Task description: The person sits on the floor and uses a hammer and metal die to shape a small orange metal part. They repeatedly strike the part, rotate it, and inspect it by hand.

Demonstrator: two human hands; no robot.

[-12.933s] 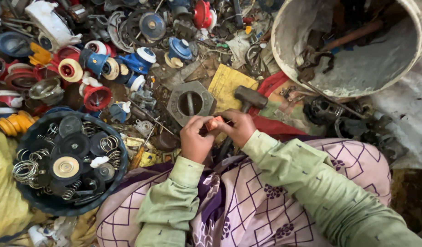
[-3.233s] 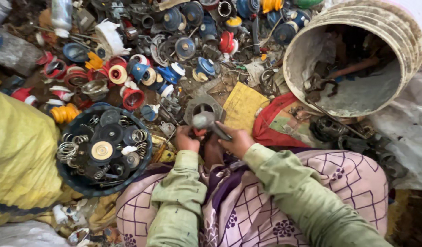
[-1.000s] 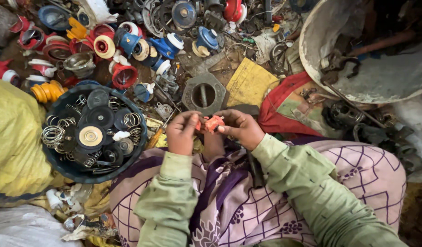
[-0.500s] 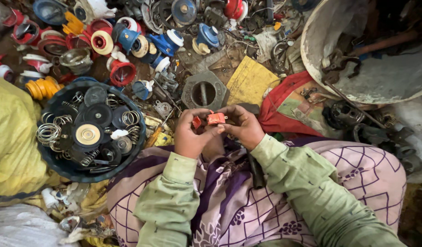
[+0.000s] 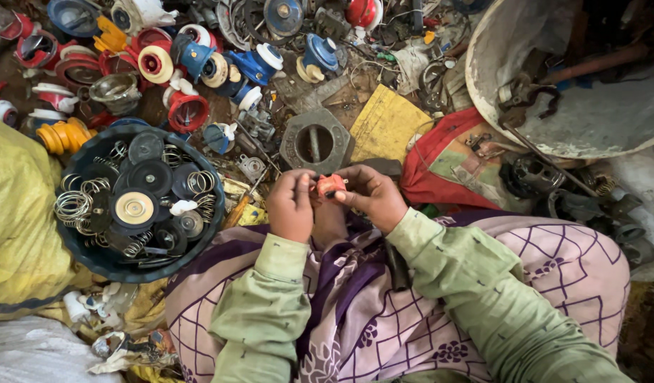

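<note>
A round dark plastic tub point(image 5: 199, 245) of metal springs sits left of the hands; a big grey metal bucket point(image 5: 497, 120) lies far right.

A small orange-red plastic part point(image 5: 331, 185) sits pinched between both hands' fingertips, above the lap.

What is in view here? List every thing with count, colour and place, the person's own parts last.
small part: one, orange-red, held between the fingertips of both hands
hexagonal metal block: one, grey, with a round hole, on the ground just beyond the hands
basin: one, dark blue, at the person's left, filled with black discs and coiled springs
large bucket: one, whitish, top right, metal scrap inside
yellow card: one, flat, right of the block
red cloth: one, under the bucket's near side
plastic caps: many, red, blue and white, top left
left hand: one, pinching the part
right hand: one, pinching the part
</note>
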